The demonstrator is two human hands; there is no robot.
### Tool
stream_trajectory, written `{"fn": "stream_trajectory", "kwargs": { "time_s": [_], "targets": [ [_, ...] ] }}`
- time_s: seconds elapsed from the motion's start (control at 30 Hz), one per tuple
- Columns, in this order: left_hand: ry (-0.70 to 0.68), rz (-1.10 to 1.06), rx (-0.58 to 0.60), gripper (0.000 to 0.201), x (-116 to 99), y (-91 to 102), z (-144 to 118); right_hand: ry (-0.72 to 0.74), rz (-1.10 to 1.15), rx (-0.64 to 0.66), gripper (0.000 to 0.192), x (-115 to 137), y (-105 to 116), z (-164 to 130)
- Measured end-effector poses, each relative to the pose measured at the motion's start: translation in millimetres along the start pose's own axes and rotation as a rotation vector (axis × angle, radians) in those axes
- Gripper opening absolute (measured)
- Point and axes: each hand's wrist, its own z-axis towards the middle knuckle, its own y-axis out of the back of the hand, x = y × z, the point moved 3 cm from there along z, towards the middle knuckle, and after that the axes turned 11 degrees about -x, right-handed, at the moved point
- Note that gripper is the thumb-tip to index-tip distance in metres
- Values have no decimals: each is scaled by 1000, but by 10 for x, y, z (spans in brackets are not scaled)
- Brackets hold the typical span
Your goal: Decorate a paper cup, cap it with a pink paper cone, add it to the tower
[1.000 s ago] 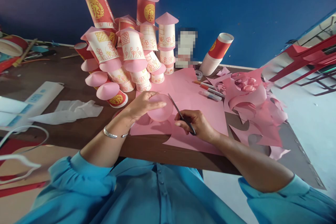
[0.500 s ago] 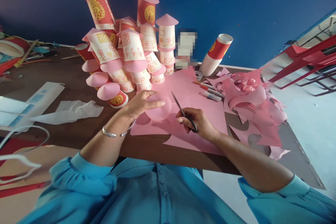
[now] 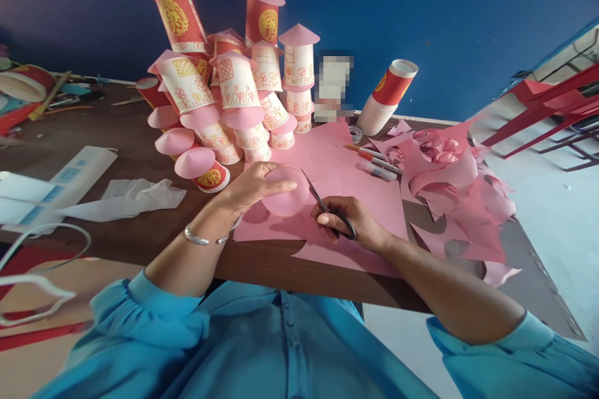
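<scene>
My left hand [image 3: 255, 189] pinches a round pink paper disc [image 3: 287, 199], thumb on top and fingers behind it. In my right hand [image 3: 350, 219] is a pair of dark-handled scissors [image 3: 317, 193], its blades pointing up and left at the disc's right edge. Whether the blades touch the paper I cannot tell. Beneath both hands lies a large pink paper sheet [image 3: 327, 156]. Just beyond my left hand stand stacked paper cups [image 3: 238, 84] with drawn flowers and pink cone roofs.
At the right lie pink paper scraps [image 3: 449, 181] beside several markers [image 3: 377, 169]. A cup stack [image 3: 386, 100] leans near the blue wall, by a tape roll [image 3: 355, 133]. At the left are a power strip [image 3: 65, 184] and crumpled white tissue [image 3: 126, 196]. Red stools [image 3: 538, 109] stand beyond the table.
The scissors have turned slightly, their tips now nearer the disc's upper right edge. My left hand holds the disc in nearly the same place.
</scene>
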Motion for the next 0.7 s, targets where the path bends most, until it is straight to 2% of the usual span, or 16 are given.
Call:
{"fn": "stream_trajectory", "kwargs": {
  "time_s": [0.3,0.53,0.7],
  "targets": [
    [35,-5,32,33,-26,-19,-24,41,-14,23,57,-80,19,5],
    [22,3,75,32,-25,-32,-18,80,-6,-22,55,-84,12,1],
    [44,43,86,37,-42,-41,-31,72,-19,-28,57,-59,4,-3]
  ]
}}
